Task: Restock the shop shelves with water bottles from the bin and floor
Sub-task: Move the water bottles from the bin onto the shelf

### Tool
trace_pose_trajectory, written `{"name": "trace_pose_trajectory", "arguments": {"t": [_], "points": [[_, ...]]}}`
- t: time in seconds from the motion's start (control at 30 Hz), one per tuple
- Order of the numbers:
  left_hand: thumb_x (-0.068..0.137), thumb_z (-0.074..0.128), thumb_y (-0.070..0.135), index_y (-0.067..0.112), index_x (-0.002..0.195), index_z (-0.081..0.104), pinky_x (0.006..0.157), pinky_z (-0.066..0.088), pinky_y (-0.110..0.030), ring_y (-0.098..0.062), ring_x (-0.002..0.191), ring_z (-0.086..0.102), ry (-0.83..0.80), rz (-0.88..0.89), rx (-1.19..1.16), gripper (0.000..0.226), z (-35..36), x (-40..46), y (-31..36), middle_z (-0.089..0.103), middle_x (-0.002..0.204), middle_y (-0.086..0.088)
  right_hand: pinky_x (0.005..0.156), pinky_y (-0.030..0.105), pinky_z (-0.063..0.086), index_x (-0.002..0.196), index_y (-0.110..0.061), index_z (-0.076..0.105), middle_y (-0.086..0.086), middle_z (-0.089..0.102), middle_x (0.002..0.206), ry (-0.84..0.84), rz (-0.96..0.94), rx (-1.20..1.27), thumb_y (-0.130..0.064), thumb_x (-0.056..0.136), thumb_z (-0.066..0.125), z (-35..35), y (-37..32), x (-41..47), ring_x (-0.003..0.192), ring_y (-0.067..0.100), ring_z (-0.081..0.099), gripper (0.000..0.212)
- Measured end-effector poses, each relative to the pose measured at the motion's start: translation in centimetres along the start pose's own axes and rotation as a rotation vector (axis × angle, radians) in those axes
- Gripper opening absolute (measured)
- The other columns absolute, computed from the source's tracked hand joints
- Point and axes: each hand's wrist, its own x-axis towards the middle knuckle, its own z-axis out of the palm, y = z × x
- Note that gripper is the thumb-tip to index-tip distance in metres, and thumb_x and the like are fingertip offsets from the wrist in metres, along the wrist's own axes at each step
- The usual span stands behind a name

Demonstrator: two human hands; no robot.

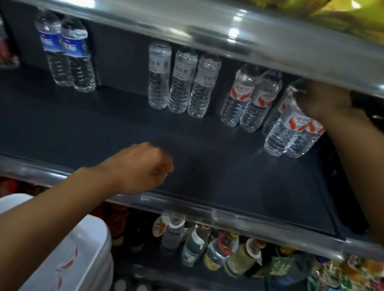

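Gripping the tops of two clear plastic water bottles with orange-red labels (pixel 290 132), the right hand (pixel 322 99) holds them near the right end of the dark grey shelf (pixel 111 131), beside matching bottles along its back edge. Curled loosely, the left hand (pixel 140 169) holds nothing above the shelf's front edge, and the white plastic bin (pixel 78 258) sits below.

The upper shelf's edge (pixel 205 34) hides the water bottles' (pixel 182 79) caps; the right hand (pixel 322 99) covers its bottles' (pixel 288 129) necks. Label print is unreadable.
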Motion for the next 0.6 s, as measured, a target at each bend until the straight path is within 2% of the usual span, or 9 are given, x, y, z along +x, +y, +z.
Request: {"name": "trace_pose_trajectory", "arguments": {"t": [0.07, 0.13, 0.23, 0.43, 0.5, 0.6], "points": [[0.088, 0.057, 0.018, 0.025, 0.110, 0.069, 0.087, 0.050, -0.032, -0.023, 0.100, 0.063, 0.002, -0.019, 0.004, 0.026, -0.6, -1.7, -0.9, 0.069, 0.111, 0.002, 0.085, 0.042, 0.045, 0.117, -0.003, 0.058, 0.027, 0.058, 0.119, 0.040, -0.055, -0.017, -0.019, 0.090, 0.057, 0.6, -2.5, -1.7, 0.108, 0.042, 0.055, 0.032], [0.088, 0.057, 0.018, 0.025, 0.111, 0.069, 0.089, 0.050, -0.035, -0.024, 0.102, 0.063, 0.009, -0.039, 0.009, 0.027, -1.2, -3.4, -1.7, 0.068, 0.113, 0.001, 0.086, 0.042, 0.045, 0.122, -0.006, 0.056, 0.025, 0.058, 0.118, 0.029, -0.183, 0.028, -0.018, 0.087, 0.061, 1.6, -6.6, -4.6, 0.109, 0.040, 0.055, 0.037], [0.088, 0.056, 0.018, 0.024, 0.111, 0.068, 0.090, 0.050, -0.037, -0.024, 0.103, 0.063, 0.022, -0.059, 0.019, 0.027, -1.7, -6.4, -3.3, 0.067, 0.114, 0.001, 0.092, 0.039, 0.045, 0.126, -0.013, 0.054, 0.014, 0.057, 0.119, -0.065, -0.347, 0.222, -0.023, 0.088, 0.062, 3.0, -12.9, -10.3, 0.113, 0.034, 0.052, 0.040], [0.088, 0.052, 0.016, 0.017, 0.096, 0.068, 0.080, 0.051, -0.039, -0.025, 0.091, 0.063, 0.038, -0.118, 0.018, 0.018, -2.3, -13.6, -7.1, 0.068, 0.100, -0.003, 0.084, 0.029, 0.043, 0.129, -0.023, 0.051, -0.001, 0.055, 0.120, -0.244, -0.509, 0.493, -0.029, 0.091, 0.060, 4.9, -24.2, -19.7, 0.109, 0.019, 0.052, 0.040], [0.090, 0.054, 0.018, 0.019, 0.097, 0.068, 0.080, 0.051, -0.035, -0.020, 0.091, 0.062, 0.055, -0.152, 0.010, 0.016, -2.0, -16.1, -8.5, 0.068, 0.101, 0.000, 0.082, 0.029, 0.044, 0.124, -0.023, 0.053, -0.002, 0.056, 0.117, -0.285, -0.544, 0.516, -0.027, 0.090, 0.058, 5.7, -27.0, -21.7, 0.108, 0.020, 0.053, 0.034], [0.092, 0.054, 0.020, 0.023, 0.111, 0.068, 0.081, 0.044, -0.020, -0.012, 0.099, 0.061, 0.066, -0.208, -0.008, 0.024, -1.0, -19.4, -10.8, 0.068, 0.110, 0.006, 0.076, 0.027, 0.038, 0.117, -0.023, 0.055, -0.002, 0.058, 0.114, -0.336, -0.596, 0.507, -0.028, 0.089, 0.058, 6.8, -30.4, -24.1, 0.106, 0.021, 0.053, 0.028]]}}
